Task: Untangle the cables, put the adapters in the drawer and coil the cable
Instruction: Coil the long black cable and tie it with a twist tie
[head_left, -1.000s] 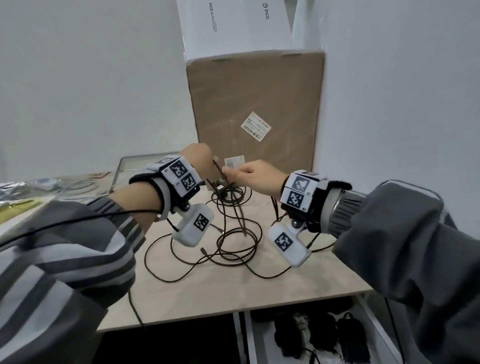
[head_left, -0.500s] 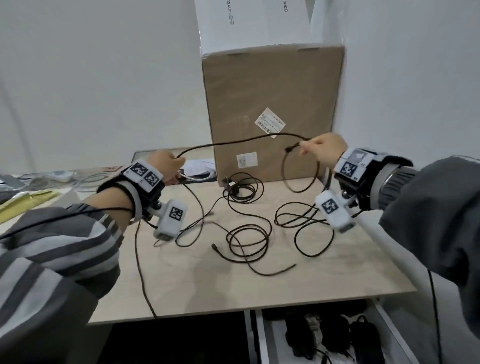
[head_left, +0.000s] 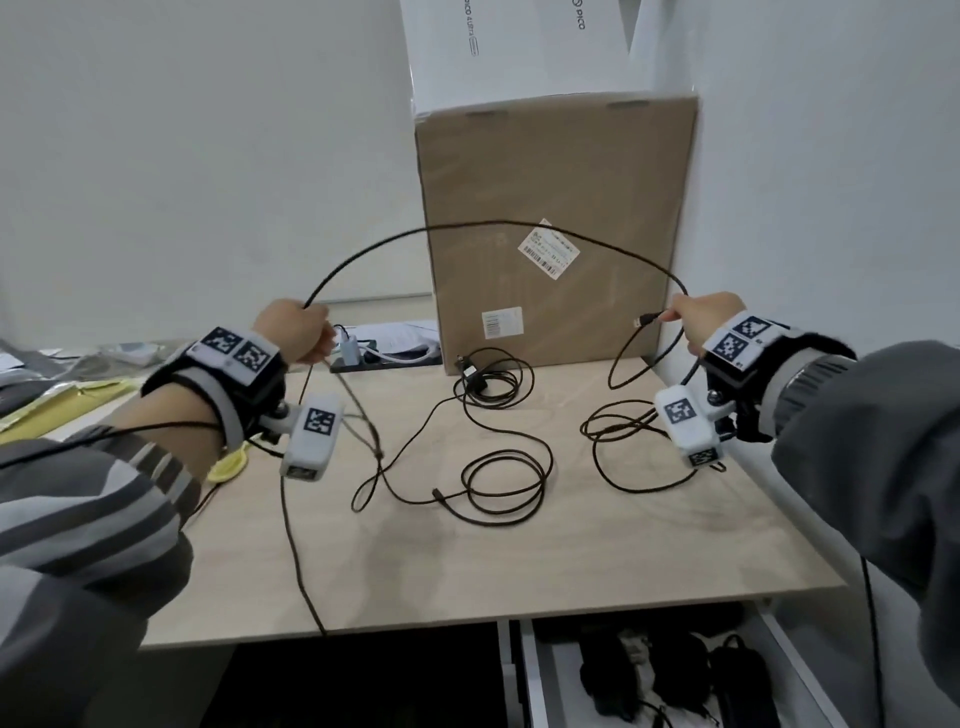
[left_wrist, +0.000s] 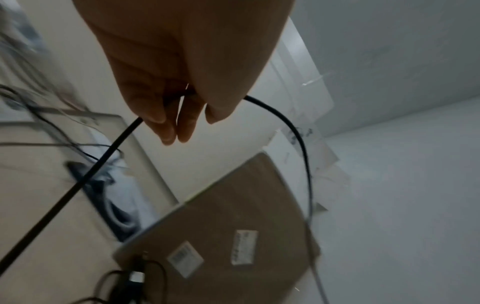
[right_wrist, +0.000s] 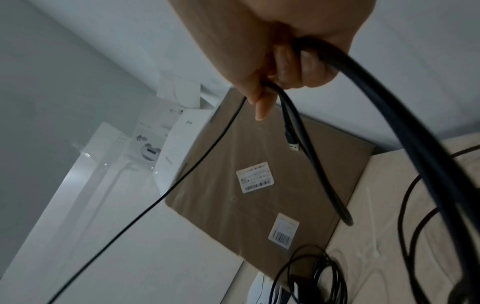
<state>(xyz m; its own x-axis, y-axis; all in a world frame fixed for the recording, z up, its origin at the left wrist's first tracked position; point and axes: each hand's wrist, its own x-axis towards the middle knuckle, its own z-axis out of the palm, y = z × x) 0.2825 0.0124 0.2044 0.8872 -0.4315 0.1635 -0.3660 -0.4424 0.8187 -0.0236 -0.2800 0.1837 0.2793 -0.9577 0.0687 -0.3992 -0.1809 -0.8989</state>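
Black cable, brown cardboard box, pale wood table, grey striped sleeve, white drawer

Grey striped sleeves, black wrist straps bearing white checker-marked camera blocks.

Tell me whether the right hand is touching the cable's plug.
Apart. In the right wrist view the right hand grips the cable above the plug, which hangs free below the fingertips.

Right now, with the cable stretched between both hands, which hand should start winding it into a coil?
Right. The right hand holds the cable near its plug end, a natural starting point. The left hand grips farther along and can probably feed the slack.
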